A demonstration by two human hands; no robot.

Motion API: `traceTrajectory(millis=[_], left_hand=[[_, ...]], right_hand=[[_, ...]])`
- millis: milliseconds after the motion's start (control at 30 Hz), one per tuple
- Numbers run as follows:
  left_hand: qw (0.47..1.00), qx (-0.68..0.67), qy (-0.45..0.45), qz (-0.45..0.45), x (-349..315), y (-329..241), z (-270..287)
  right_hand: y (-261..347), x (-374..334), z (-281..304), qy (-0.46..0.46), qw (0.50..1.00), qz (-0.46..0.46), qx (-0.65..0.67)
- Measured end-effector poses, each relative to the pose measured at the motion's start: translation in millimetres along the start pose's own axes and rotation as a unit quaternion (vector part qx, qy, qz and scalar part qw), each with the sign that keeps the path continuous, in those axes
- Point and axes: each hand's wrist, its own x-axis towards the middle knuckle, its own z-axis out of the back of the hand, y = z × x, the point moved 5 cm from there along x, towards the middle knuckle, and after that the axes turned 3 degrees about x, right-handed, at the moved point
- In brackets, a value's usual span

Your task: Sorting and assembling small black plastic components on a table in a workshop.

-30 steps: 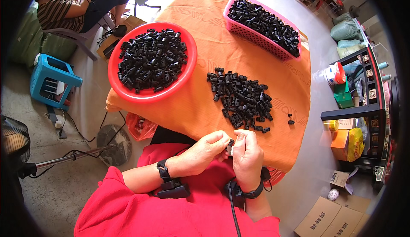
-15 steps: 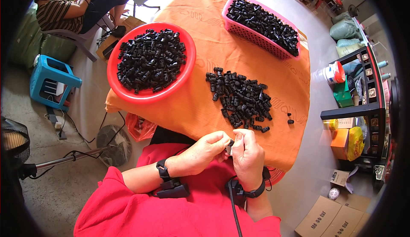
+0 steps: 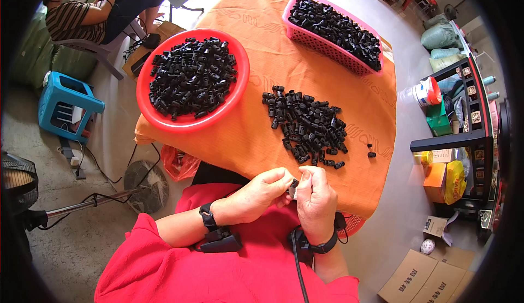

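Close to the table's near edge, my left hand [image 3: 257, 195] and my right hand [image 3: 316, 202] meet with fingers closed. Between their fingertips is a small black cord lock [image 3: 294, 183], mostly covered by the fingers, with a greyish part showing below it. A loose pile of black cord locks [image 3: 307, 127] lies on the orange cloth [image 3: 256, 112] just beyond my hands. Two single cord locks [image 3: 371, 154] sit apart to the right of the pile.
A round red basin [image 3: 243, 79] heaped with black cord locks stands at the left. At the far right is a pink basket [image 3: 327, 47], also full. A fan [image 3: 19, 183] and a blue stool [image 3: 68, 106] stand left; a black shelf [image 3: 458, 140] and cartons [image 3: 423, 278] are right. A person [image 3: 82, 19] sits far left.
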Motion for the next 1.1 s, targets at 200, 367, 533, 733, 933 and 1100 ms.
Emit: traceTrajectory(millis=[200,367,533,733,933,1100], left_hand=[[1.000,0.013,-0.012,0.010,-1,-4,-5],[1.000,0.009,-0.011,0.007,0,-3,-1],[1.000,0.011,-0.010,0.001,1,-3,0],[0.998,0.017,-0.030,0.048,-3,-4,1],[0.997,-0.021,0.003,0.071,-3,-4,-1],[0.998,-0.007,-0.005,0.069,-3,-6,-2]], right_hand=[[-1,-3,1,-0.007,0.999,-0.021,0.028],[-3,-6,-2,-0.013,0.997,-0.042,0.058],[-3,-8,0,-0.027,0.998,-0.050,0.020],[-3,2,19,-0.072,0.994,-0.058,0.060],[-4,-4,11,-0.023,0.997,-0.053,0.058],[-2,-4,7,0.010,1.000,0.008,0.016]])
